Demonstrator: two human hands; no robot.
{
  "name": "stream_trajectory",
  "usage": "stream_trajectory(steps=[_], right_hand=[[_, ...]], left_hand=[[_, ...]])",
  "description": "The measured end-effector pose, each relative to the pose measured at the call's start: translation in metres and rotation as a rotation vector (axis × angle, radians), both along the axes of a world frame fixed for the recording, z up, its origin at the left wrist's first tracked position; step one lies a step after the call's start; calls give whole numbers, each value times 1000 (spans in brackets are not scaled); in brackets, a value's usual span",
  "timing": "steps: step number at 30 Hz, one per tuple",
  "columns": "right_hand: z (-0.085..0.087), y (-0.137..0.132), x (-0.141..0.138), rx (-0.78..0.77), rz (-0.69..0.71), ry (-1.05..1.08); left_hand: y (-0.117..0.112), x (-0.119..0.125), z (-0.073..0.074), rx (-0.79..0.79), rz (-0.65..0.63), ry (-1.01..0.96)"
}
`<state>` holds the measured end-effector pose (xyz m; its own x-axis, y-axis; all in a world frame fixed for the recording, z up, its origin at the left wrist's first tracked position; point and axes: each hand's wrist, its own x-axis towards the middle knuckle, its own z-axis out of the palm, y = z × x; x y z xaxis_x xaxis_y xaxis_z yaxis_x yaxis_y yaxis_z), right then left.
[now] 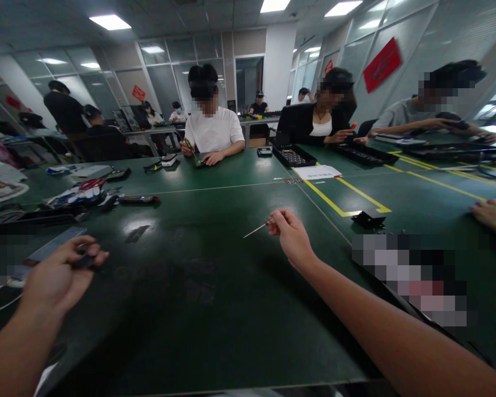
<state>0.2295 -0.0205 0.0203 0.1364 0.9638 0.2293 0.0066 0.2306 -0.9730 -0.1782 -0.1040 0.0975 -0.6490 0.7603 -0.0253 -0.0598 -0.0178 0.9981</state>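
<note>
Above the green tabletop [231, 331], my right hand [290, 234] is closed around the handle of a thin screwdriver [256, 229]. Its bare metal shaft points left and slightly down, and its tip touches nothing that I can make out. On the left, my left hand [62, 270] is closed on a small black part [85, 260], whose kind I cannot make out because the fingers cover much of it. Beneath and behind that hand lies a flat grey-blue device [55, 245] with a white cable [0, 292].
A dark pen-like tool [139, 200] and a pile of gloves and tools [86, 190] lie at the far left. Right of my right hand is a black bracket-like part [368, 219]. Black trays [294, 156] and yellow tape [366, 194] mark the far side, where several co-workers sit.
</note>
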Motion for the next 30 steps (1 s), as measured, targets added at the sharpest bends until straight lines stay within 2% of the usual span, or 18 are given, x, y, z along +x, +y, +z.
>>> stream_trajectory(steps=[3,6,8,11,14,17,21,27,30], right_hand=[[4,-2,0,4,-11,-13],[9,-4,1,5,-22,-22],[12,-5,2,7,-18,-32],[16,-7,3,12,-13,-57],[18,-8,2,35,-32,-76],[18,-8,0,66,-18,-41],[14,-6,-1,86,-30,24],[14,-7,-2,90,-22,-26],[15,-8,-4,78,-18,-74]], left_hand=[[29,49,-11,4,-268,-145],[59,104,-21,84,-523,-78],[75,137,-30,165,-664,70],[91,182,-49,167,-811,422],[96,212,-73,148,-778,680],[95,222,-89,188,-776,786],[95,213,-94,252,-764,872],[99,205,-93,203,-758,674],[99,206,-94,196,-748,673]])
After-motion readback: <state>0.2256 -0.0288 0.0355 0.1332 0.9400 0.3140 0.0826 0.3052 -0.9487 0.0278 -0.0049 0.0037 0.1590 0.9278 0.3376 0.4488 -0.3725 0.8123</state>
